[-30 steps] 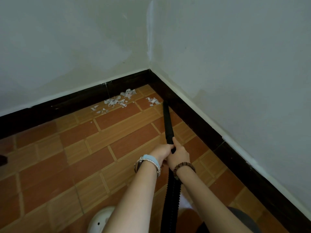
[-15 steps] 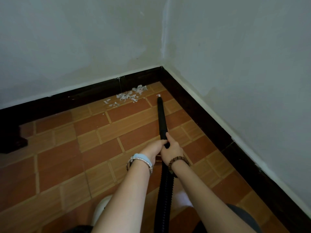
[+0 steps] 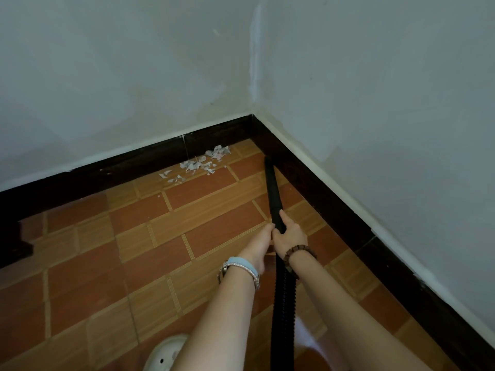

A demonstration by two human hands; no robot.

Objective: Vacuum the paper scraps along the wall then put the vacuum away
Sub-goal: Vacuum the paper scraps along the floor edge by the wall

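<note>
Vacuum wand, ahead of grip (scraps leftward)

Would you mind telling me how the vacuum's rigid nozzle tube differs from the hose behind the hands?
The nozzle tube is smooth and straight, whereas the hose is ribbed. The nozzle tube extends forward from the right hand toward the corner baseboard; the hose trails back from it toward the person. Both are black and lie in one line.

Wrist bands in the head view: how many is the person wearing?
3. A light blue band and a silver bangle sit together on the left forearm; a brown bead bracelet circles the right forearm. None seems hidden.
</note>
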